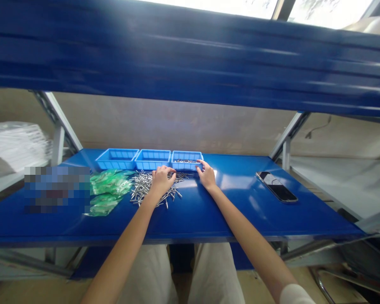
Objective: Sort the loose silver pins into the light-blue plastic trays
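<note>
A loose pile of blind rivets (142, 185) lies on the blue tabletop. My left hand (161, 180) is over the pile's right side, fingers curled and thumb close to the index finger; whatever is between them is too small to make out. Behind the pile, three light-blue plastic bins stand in a row. The right bin (186, 166) has some rivets in it. At that bin's front right corner, my right hand (205, 175) grips the edge between thumb and fingers. The middle bin (153, 166) and the left bin (117, 164) show bare insides.
Green plastic bags (109, 190) lie left of the pile, beside a blurred-out patch. A smartphone (277, 186) rests on the right of the table (240, 202). A wide blue shelf (190, 59) crosses overhead. White stacked material (17, 145) sits at far left.
</note>
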Available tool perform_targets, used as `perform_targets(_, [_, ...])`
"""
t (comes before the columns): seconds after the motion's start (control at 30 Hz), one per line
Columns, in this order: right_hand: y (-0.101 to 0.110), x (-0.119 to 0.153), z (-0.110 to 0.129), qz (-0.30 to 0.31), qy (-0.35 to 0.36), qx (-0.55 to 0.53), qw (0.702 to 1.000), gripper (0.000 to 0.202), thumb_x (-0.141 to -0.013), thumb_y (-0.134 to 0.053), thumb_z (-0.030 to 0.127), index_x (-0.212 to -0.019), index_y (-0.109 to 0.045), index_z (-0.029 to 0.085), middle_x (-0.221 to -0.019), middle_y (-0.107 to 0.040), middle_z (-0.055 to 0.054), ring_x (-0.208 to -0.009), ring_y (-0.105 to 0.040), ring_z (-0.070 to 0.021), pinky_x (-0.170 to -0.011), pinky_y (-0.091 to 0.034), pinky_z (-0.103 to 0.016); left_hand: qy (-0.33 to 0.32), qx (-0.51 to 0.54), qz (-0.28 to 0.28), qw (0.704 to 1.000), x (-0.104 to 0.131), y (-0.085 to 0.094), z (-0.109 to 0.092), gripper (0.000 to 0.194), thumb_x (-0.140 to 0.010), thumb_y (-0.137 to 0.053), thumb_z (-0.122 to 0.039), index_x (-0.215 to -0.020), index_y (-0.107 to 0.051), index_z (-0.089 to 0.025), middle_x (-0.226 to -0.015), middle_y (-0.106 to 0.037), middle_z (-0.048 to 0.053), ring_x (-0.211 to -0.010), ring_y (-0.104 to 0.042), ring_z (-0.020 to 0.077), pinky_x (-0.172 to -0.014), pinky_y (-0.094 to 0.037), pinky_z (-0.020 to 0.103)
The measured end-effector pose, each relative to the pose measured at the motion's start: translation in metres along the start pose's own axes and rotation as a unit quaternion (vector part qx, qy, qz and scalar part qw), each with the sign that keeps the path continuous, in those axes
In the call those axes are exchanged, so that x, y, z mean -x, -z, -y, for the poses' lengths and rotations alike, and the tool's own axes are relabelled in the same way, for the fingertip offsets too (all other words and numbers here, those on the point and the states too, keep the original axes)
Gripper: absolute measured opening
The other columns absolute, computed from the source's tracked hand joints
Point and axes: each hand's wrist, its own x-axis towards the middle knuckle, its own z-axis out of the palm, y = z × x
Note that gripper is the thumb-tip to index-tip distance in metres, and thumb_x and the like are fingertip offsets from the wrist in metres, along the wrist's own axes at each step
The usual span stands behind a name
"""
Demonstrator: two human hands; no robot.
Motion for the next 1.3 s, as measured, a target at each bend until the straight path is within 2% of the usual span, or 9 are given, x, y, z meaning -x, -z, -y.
perform_targets(0.23, [-0.002,-0.001,-0.005,0.007,0.015,0.008,1.0,0.039,-0.082,-0.043,0.025,-0.119,-0.05,0.015,-0.119,-0.054,-0.01,-0.104,-0.054,-0.0189,-0.089,-0.043,-0.032,0.002,0.008,-0.002,1.0,-0.001,-0.001,-0.001,0.019,-0.076,-0.048,-0.028,-0.084,-0.064,-0.022,-0.093,-0.062,0.004,-0.094,-0.05,0.0236,-0.082,-0.034,0.039])
perform_targets(0.57, [-0.003,0.002,-0.006,0.014,0.017,0.06,0.998,0.052,-0.083,-0.036,0.025,-0.134,-0.031,0.017,-0.125,-0.048,-0.012,-0.113,-0.047,-0.0238,-0.088,-0.043,-0.036,0.009,0.024,-0.01,1.0,-0.002,-0.004,0.0,0.017,-0.075,-0.05,-0.027,-0.082,-0.065,-0.023,-0.091,-0.062,0.004,-0.094,-0.05,0.0236,-0.082,-0.033,0.04])
perform_targets(0.9, [-0.002,0.005,0.0,0.033,0.016,0.069,0.997,0.061,-0.08,-0.042,0.03,-0.137,-0.022,0.018,-0.13,-0.041,-0.011,-0.115,-0.043,-0.0235,-0.089,-0.041,-0.035,0.002,0.029,-0.019,0.999,-0.003,-0.007,0.006,0.018,-0.075,-0.05,-0.026,-0.083,-0.066,-0.023,-0.091,-0.063,0.004,-0.093,-0.05,0.0236,-0.082,-0.034,0.039])
perform_targets(1.03, [0.002,0.008,0.006,-0.008,0.011,0.078,0.997,0.065,-0.075,-0.05,0.033,-0.134,-0.027,0.018,-0.126,-0.043,-0.012,-0.113,-0.044,-0.0247,-0.089,-0.04,-0.038,-0.001,0.026,-0.023,0.999,-0.004,-0.005,0.007,0.018,-0.075,-0.05,-0.027,-0.085,-0.065,-0.023,-0.09,-0.063,0.004,-0.092,-0.051,0.0232,-0.082,-0.034,0.04])
perform_targets(1.17, [0.008,0.012,0.013,-0.08,-0.005,0.112,0.99,0.053,-0.07,-0.055,0.033,-0.121,-0.044,0.02,-0.113,-0.05,-0.01,-0.105,-0.047,-0.0257,-0.086,-0.04,-0.041,-0.048,0.032,-0.035,0.998,-0.004,-0.002,0.001,0.022,-0.076,-0.048,-0.023,-0.092,-0.063,-0.024,-0.101,-0.061,0.003,-0.099,-0.05,0.022,-0.086,-0.035,0.039])
perform_targets(1.3, [0.01,0.015,0.016,-0.055,0.003,0.13,0.99,0.045,-0.071,-0.054,0.031,-0.115,-0.051,0.023,-0.115,-0.048,-0.009,-0.102,-0.049,-0.025,-0.085,-0.041,-0.04,-0.099,-0.004,-0.033,0.994,-0.002,-0.004,-0.007,0.032,-0.078,-0.045,-0.023,-0.108,-0.057,-0.024,-0.124,-0.05,0.004,-0.117,-0.041,0.0229,-0.094,-0.031,0.04])
